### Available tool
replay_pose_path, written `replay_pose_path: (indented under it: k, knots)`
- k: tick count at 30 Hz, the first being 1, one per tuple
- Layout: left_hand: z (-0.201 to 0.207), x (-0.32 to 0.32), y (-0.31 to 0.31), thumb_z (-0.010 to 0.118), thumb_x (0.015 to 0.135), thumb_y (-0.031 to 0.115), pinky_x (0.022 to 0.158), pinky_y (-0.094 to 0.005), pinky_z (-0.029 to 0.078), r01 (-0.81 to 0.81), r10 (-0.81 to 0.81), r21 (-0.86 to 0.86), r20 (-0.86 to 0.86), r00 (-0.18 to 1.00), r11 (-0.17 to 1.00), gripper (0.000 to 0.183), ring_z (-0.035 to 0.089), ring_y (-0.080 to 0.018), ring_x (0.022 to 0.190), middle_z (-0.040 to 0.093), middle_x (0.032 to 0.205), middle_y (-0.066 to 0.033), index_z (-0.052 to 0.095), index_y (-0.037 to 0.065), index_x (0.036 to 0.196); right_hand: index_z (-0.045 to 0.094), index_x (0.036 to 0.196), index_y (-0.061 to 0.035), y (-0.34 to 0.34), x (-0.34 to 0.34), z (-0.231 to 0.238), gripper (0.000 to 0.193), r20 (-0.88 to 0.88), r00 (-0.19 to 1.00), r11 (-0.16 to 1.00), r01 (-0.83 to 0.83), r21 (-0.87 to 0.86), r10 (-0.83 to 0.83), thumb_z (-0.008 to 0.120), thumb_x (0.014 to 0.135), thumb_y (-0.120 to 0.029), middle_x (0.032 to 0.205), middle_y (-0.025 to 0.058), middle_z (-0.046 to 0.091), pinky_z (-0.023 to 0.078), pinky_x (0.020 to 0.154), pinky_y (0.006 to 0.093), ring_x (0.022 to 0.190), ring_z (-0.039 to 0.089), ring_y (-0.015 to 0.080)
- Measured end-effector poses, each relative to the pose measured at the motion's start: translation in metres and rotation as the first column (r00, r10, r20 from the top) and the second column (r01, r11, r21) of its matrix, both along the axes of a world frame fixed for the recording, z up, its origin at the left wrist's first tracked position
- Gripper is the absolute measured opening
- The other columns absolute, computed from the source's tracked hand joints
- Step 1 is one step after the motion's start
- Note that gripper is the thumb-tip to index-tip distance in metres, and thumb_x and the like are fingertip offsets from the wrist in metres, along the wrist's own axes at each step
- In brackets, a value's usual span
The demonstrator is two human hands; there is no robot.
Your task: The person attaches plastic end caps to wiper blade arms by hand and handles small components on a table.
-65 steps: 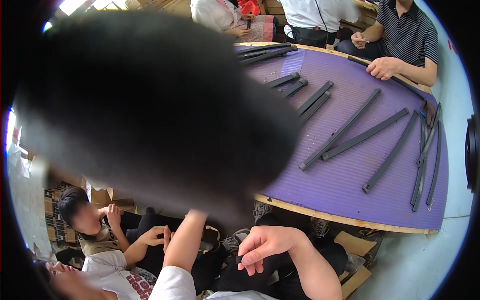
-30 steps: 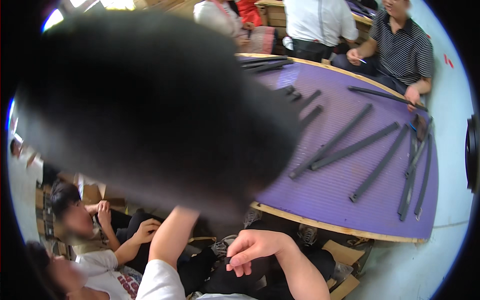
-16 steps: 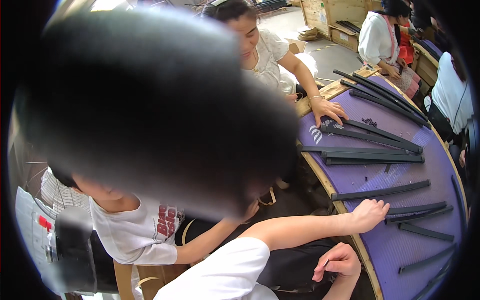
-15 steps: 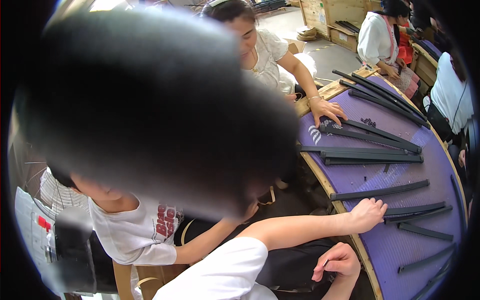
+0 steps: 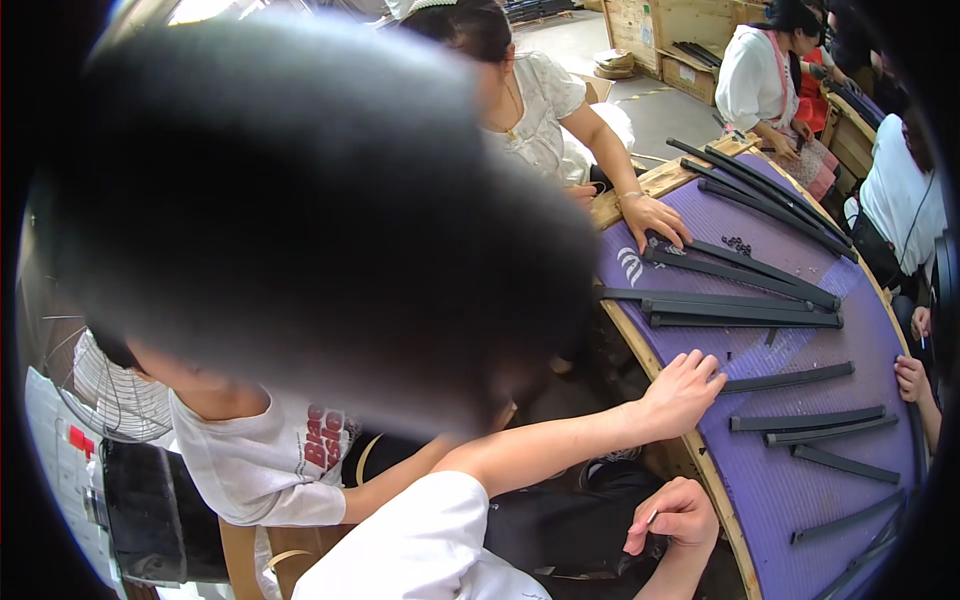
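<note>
My left hand (image 5: 685, 392) lies flat with fingers apart on the wooden rim of a curved purple table (image 5: 800, 480). Its fingertips touch the end of a dark, slightly curved strip (image 5: 790, 378). My right hand (image 5: 675, 515) hangs below the table edge, loosely curled, with nothing clearly in it. Several more dark strips (image 5: 740, 312) lie across the purple top, some straight and long, some short. A co-worker's hand (image 5: 655, 218) rests on the end of one of the long strips (image 5: 745, 270) near the upper rim.
A large dark blurred blob (image 5: 300, 200) hides the upper left. Beneath it sits a person in a white T-shirt (image 5: 270, 450). A fan (image 5: 110, 390) stands at the left. More people sit around the table's far side (image 5: 905, 200). Wooden crates (image 5: 690, 30) stand behind.
The view swung sharply about a second ago, so the purple table now fills the right side. My left hand came to rest on the rim at a strip's end; the right hand stays curled low.
</note>
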State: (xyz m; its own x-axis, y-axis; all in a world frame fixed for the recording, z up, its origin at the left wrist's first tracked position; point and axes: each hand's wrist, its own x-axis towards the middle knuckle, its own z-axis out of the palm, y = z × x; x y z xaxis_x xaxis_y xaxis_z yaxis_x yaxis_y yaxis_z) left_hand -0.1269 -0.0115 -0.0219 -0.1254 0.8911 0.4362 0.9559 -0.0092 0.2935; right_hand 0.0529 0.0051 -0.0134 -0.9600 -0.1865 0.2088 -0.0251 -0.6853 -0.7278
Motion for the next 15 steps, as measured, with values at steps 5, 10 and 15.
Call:
replay_pose_path:
  k: [5,10,15]
  knots:
    - [0.132,-0.037,-0.017,0.066,0.08,0.002,0.09,-0.0374,0.049,0.272,-0.512,0.467,0.53,0.676,0.841,0.033,0.06,-0.0281,0.104,0.062,0.109,-0.0125,0.064,0.001,0.113,0.071,0.095,0.0139,0.003,0.004,0.0,0.019,0.022,0.998,0.998,0.054,0.013,-0.054,0.068,0.088,-0.004,0.082,0.0259,0.073,0.061,0.064,0.0357,0.069,0.074,0.0308]
    - [0.321,-0.062,-0.105,0.06,0.082,0.006,0.106,-0.0393,0.037,0.427,-0.538,0.341,0.373,0.756,0.837,0.06,0.056,-0.0271,0.116,0.059,0.123,-0.0098,0.04,0.006,0.139,0.07,0.093,0.0161,0.018,0.009,0.01,0.02,-0.036,0.999,0.999,0.036,0.04,-0.035,0.063,0.089,-0.002,0.083,0.0262,0.073,0.061,0.066,0.0358,0.07,0.074,0.0303]
    - [0.388,-0.105,-0.143,0.062,0.085,0.041,0.119,-0.0549,0.016,0.601,-0.615,0.266,-0.034,0.787,0.754,0.083,0.046,-0.0311,0.128,0.06,0.125,-0.013,0.026,0.009,0.152,0.07,0.092,0.015,0.018,0.009,0.009,0.019,0.07,0.997,0.996,0.037,0.085,-0.043,0.067,0.087,-0.004,0.079,0.0265,0.072,0.061,0.062,0.0366,0.066,0.073,0.0317]
